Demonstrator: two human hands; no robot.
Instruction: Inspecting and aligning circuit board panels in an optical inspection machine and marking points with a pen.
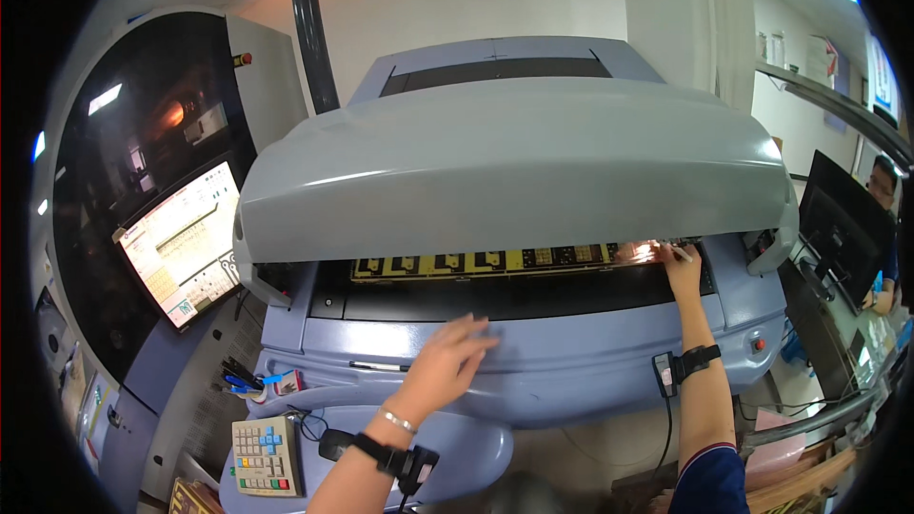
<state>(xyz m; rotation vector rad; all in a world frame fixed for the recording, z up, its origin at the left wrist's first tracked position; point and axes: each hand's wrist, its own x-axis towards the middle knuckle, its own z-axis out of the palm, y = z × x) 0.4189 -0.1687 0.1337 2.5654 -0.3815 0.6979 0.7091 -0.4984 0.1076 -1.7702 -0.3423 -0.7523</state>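
My right hand (681, 268) reaches under the raised grey hood (514, 162) of a machine. Its fingers are closed on a slim, pale, pen-like tool (682, 253), whose exact kind is too small to make out. Just left of it, a bright glow lights the right end of a long yellow-and-black patterned circuit panel (466, 263). The panel lies along the black bed (428, 300), its back part hidden by the hood. My left hand (446, 362) hovers over the machine's blue front edge, fingers stretched out and holding nothing.
A keypad (265, 457), a mouse (335, 444) and a cup of pens (246, 381) sit at the front left. A pen (379, 365) lies on the front ledge. A lit monitor (186, 247) stands left. A red button (759, 345) and a person (883, 186) are at right.
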